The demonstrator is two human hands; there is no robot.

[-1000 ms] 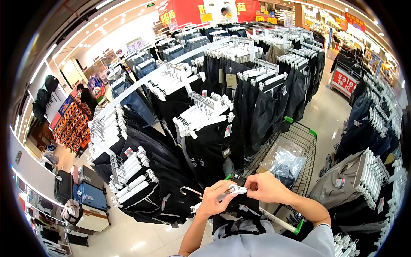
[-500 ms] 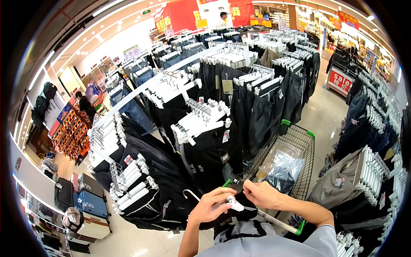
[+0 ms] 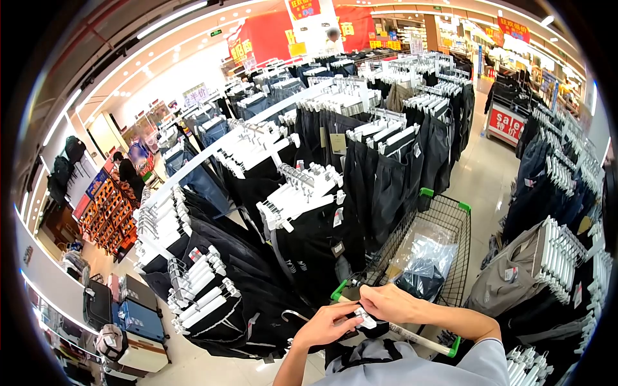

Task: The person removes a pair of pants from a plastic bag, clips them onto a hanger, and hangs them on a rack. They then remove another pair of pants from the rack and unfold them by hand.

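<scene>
Close to my body, my left hand (image 3: 327, 325) is closed on a white hanger (image 3: 365, 316) with a metal hook sticking out to the left. Beside it, my right hand (image 3: 385, 302) is pinched at the hanger's clip end, against dark cloth that hangs there. The fingertips of both hands nearly meet. Just beyond them stands a shopping cart (image 3: 458, 222) with a green-ended handle, holding clear plastic-wrapped packages (image 3: 421, 257). Most of the garment on the hanger is hidden by my hands and arms.
Racks of black trousers (image 3: 315, 251) on white hangers fill the left and front. Another rack with grey trousers (image 3: 508, 276) stands to the right. A sale sign (image 3: 506, 125) is on a bin along the aisle. Suitcases (image 3: 140, 318) stand at lower left; a person in black (image 3: 131, 177) is beyond.
Both hands have moved slightly, and my left hand's fingers have come closer together around the hanger, nearer my right hand. The view has shifted a little.
</scene>
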